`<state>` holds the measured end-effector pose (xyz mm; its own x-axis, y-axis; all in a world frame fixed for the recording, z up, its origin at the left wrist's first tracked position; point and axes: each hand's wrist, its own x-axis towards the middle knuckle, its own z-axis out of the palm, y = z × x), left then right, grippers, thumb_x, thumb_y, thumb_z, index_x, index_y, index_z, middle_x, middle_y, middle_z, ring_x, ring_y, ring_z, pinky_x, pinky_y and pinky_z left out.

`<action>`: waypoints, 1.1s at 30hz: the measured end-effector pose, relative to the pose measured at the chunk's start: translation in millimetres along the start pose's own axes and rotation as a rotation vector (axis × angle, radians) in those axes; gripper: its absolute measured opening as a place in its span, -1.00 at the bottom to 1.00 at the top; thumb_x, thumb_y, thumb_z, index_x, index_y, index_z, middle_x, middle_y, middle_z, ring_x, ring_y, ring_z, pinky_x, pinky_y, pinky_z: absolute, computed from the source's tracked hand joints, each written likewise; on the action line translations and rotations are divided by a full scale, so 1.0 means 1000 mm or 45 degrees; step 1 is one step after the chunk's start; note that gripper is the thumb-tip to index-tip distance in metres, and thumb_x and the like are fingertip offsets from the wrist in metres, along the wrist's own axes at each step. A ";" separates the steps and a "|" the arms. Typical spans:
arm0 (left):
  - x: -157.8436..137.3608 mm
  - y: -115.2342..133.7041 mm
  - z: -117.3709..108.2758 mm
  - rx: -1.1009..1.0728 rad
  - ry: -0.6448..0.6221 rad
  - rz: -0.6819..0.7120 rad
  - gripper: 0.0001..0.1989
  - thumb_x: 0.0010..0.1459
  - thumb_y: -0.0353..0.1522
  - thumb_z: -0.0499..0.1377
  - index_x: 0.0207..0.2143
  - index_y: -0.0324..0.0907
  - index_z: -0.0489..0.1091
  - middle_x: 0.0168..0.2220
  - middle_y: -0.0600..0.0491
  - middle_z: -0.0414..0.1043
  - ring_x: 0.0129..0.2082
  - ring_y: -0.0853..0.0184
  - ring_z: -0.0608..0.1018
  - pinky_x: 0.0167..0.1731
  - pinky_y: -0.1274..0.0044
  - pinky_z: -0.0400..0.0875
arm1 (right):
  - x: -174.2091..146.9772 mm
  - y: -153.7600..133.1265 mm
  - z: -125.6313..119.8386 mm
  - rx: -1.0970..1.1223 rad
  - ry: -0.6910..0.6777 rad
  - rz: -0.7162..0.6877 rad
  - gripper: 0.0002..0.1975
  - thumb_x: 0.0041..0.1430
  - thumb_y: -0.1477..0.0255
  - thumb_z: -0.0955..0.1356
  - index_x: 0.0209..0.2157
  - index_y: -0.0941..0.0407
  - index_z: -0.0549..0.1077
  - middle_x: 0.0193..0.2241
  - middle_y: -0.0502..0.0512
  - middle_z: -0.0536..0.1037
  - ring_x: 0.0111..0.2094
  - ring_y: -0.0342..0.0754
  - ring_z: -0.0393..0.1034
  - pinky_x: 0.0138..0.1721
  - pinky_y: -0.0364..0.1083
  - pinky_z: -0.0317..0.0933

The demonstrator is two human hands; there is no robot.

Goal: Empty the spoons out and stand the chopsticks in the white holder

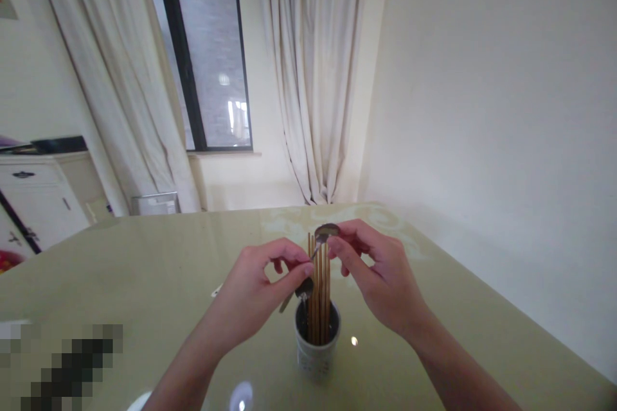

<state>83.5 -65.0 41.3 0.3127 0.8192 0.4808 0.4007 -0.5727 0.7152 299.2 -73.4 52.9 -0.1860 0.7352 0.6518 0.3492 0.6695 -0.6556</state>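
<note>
Above the table I hold a metal spoon (326,231) between both hands. My left hand (267,292) pinches its handle with thumb and forefinger. At the bowl end, my right hand (376,266) grips the rim between thumb and fingers. Just below stands a pale cup (318,356) with a faint pattern, holding several wooden chopsticks (321,295) upright. A second spoon (304,288) rises from the cup, bowl up, close under my left fingers. A thin handle end (286,304) shows below my left hand; whether it belongs to the held spoon is unclear.
The pale green glossy table (154,270) reaches to the wall on the right. A small white object (216,291) lies partly behind my left forearm. A white rim (139,401) shows at the bottom edge. The lower left is pixelated. Curtains, a window and a white cabinet (43,186) stand beyond.
</note>
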 end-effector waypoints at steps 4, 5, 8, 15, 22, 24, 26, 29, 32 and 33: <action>0.001 -0.001 0.010 -0.041 -0.037 -0.032 -0.80 0.31 -0.21 0.25 -0.31 -0.10 0.58 -0.37 0.12 0.61 -0.36 0.37 0.54 -0.26 0.54 0.42 | -0.001 -0.005 -0.012 -0.176 0.075 -0.012 -0.77 0.43 0.29 0.34 -0.23 0.10 0.57 -0.47 0.01 0.60 -0.48 -0.12 0.44 -0.45 -0.17 0.28; 0.003 -0.006 0.011 -0.034 -0.029 -0.052 -0.77 0.33 -0.19 0.22 -0.30 -0.11 0.57 -0.35 0.10 0.61 -0.34 0.35 0.55 -0.25 0.53 0.43 | -0.001 -0.005 -0.015 -0.213 0.087 0.006 -0.77 0.42 0.29 0.34 -0.24 0.10 0.57 -0.47 0.02 0.61 -0.49 -0.12 0.43 -0.48 -0.17 0.27; 0.006 -0.024 0.014 0.095 -0.064 -0.153 -0.75 0.32 -0.15 0.19 -0.24 -0.11 0.54 -0.29 0.05 0.61 -0.30 0.30 0.57 -0.30 0.51 0.43 | 0.003 -0.003 -0.022 -0.281 0.098 0.077 -0.77 0.40 0.28 0.34 -0.25 0.10 0.58 -0.47 0.03 0.61 -0.52 -0.12 0.41 -0.53 -0.17 0.22; 0.007 -0.043 0.023 0.389 -0.273 -0.214 -0.88 0.26 -0.28 0.23 -0.30 -0.08 0.55 -0.30 0.09 0.63 -0.30 0.29 0.58 -0.28 0.49 0.37 | 0.010 0.011 -0.018 -0.395 -0.082 0.145 -0.76 0.37 0.32 0.33 -0.33 0.09 0.57 -0.51 -0.01 0.58 -0.51 -0.12 0.38 -0.45 -0.15 0.17; 0.007 -0.044 0.020 0.388 -0.313 -0.230 -0.84 0.28 -0.27 0.21 -0.33 -0.08 0.57 -0.34 0.10 0.64 -0.33 0.30 0.58 -0.32 0.52 0.31 | 0.012 0.019 -0.013 -0.682 -0.306 0.271 -0.77 0.27 0.41 0.38 -0.48 0.10 0.56 -0.54 0.00 0.58 -0.50 -0.11 0.38 -0.43 -0.13 0.07; 0.007 -0.044 0.019 0.368 -0.319 -0.235 -0.84 0.27 -0.28 0.21 -0.33 -0.08 0.57 -0.34 0.11 0.65 -0.34 0.31 0.58 -0.33 0.52 0.31 | 0.011 0.023 -0.011 -0.771 -0.387 0.317 -0.77 0.24 0.43 0.38 -0.50 0.10 0.57 -0.54 0.02 0.60 -0.49 -0.09 0.40 -0.43 -0.12 0.05; 0.007 -0.045 0.017 0.355 -0.313 -0.238 -0.84 0.27 -0.27 0.21 -0.32 -0.09 0.57 -0.34 0.11 0.65 -0.34 0.31 0.58 -0.33 0.52 0.32 | 0.010 0.027 -0.008 -0.840 -0.456 0.334 -0.77 0.24 0.43 0.38 -0.50 0.10 0.59 -0.53 0.04 0.62 -0.48 -0.07 0.43 -0.43 -0.11 0.05; 0.007 -0.047 0.018 0.339 -0.311 -0.248 -0.83 0.27 -0.26 0.20 -0.30 -0.09 0.57 -0.34 0.10 0.66 -0.34 0.30 0.58 -0.33 0.52 0.33 | 0.009 0.031 -0.004 -0.919 -0.531 0.335 -0.73 0.25 0.41 0.37 -0.52 0.09 0.59 -0.52 0.07 0.63 -0.47 -0.06 0.46 -0.43 -0.10 0.05; 0.007 -0.046 0.020 0.312 -0.336 -0.261 -0.85 0.26 -0.27 0.22 -0.29 -0.09 0.58 -0.33 0.11 0.66 -0.34 0.31 0.58 -0.34 0.53 0.33 | 0.008 0.033 -0.003 -0.976 -0.597 0.340 -0.68 0.27 0.41 0.36 -0.56 0.10 0.57 -0.55 0.09 0.60 -0.50 -0.05 0.45 -0.45 -0.10 0.03; 0.007 -0.045 0.020 0.300 -0.342 -0.260 -0.85 0.25 -0.26 0.23 -0.29 -0.09 0.58 -0.33 0.11 0.66 -0.34 0.31 0.58 -0.34 0.53 0.33 | 0.008 0.033 -0.004 -0.989 -0.609 0.341 -0.67 0.28 0.41 0.36 -0.57 0.10 0.56 -0.56 0.09 0.60 -0.51 -0.05 0.44 -0.46 -0.10 0.03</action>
<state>84.5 -33.7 2.4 0.4074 0.8975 0.1689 0.6546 -0.4160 0.6312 312.6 -45.9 37.8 -0.3072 0.9348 0.1783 0.9158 0.3413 -0.2118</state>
